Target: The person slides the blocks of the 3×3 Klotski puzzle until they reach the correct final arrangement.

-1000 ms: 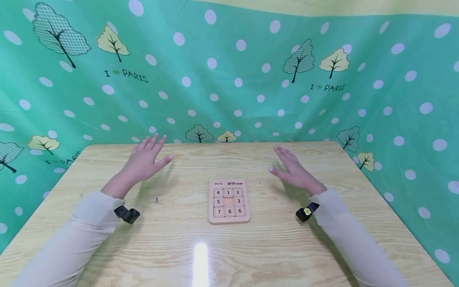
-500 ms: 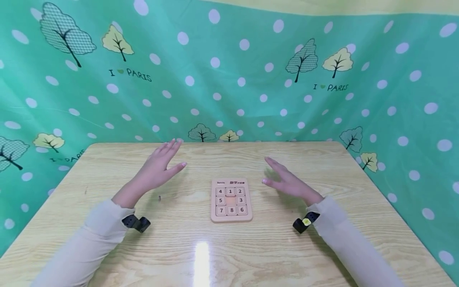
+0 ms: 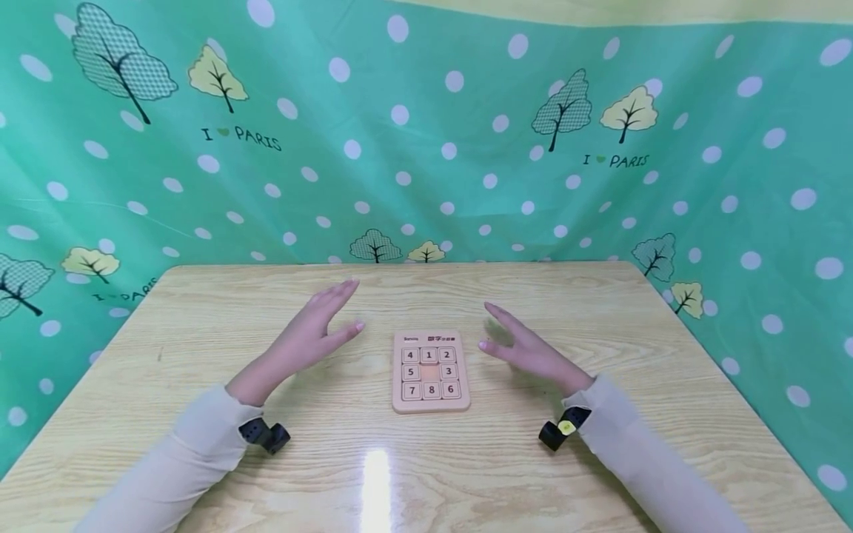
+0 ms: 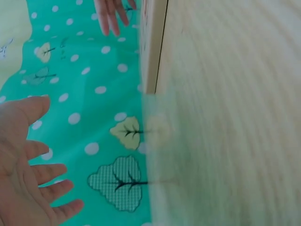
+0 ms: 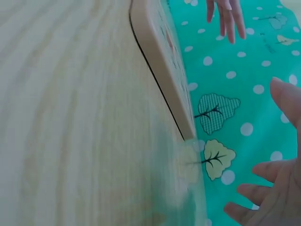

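A pink number sliding puzzle lies flat on the wooden table, its tiles reading 4 1 2, 5 and 3 beside a vacant centre slot, then 7 8 6. To its left my left hand hovers above the table with fingers straight and thumb spread, holding nothing. My right hand hovers on the other side, also with straight fingers and nothing in it. Neither hand touches the puzzle. Both wrist views show the puzzle's side edge, with the near hand's palm apart from it.
The light wood table carries a bright reflection in front of the puzzle. Behind and to the right hangs a green dotted cloth printed with trees. A small black camera is strapped at each wrist.
Both hands have moved inward and a little nearer to me, closing in on the puzzle from either side. The puzzle stays in place on the table and its tiles are unchanged.
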Available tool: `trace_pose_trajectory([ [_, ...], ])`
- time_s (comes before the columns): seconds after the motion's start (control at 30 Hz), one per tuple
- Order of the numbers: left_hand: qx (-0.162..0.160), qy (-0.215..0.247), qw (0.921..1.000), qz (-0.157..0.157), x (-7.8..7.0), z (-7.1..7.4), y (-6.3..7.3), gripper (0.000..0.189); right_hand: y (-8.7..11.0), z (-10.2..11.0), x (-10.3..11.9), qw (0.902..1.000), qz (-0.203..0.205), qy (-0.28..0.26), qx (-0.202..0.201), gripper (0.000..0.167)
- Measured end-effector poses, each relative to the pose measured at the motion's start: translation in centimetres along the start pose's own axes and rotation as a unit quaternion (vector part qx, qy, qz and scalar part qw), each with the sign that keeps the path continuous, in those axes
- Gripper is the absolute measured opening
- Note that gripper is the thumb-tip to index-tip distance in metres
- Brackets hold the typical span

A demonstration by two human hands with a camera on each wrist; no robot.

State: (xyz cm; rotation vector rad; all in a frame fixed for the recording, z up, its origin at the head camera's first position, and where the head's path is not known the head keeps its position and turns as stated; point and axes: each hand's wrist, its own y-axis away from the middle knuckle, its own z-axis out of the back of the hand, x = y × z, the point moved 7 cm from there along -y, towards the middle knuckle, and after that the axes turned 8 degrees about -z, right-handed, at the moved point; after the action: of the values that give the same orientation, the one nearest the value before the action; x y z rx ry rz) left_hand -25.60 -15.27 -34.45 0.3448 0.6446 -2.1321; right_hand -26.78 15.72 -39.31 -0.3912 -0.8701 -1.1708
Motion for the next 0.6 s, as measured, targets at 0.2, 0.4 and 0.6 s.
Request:
trace_pose_trajectory([
  [0.2, -0.001, 0.034, 0.9994, -0.003, -0.7, -1.0, 0.2, 0.073, 0.2, -1.1, 0.4, 0.9999, 0.006, 0.012, 0.002, 0.085],
  [0.4, -0.009, 0.097, 0.9951, 0.019, -1.3, -2.1, 0.5, 0.074, 0.5, -2.3, 0.5, 0.9996, 0.010, -0.009, 0.023, 0.085],
  [0.6, -0.009, 0.161, 0.9865, 0.031, -1.9, -3.5, 0.7, 0.072, 0.5, -3.4, 0.3, 0.9973, -0.011, -0.051, 0.050, 0.088],
])
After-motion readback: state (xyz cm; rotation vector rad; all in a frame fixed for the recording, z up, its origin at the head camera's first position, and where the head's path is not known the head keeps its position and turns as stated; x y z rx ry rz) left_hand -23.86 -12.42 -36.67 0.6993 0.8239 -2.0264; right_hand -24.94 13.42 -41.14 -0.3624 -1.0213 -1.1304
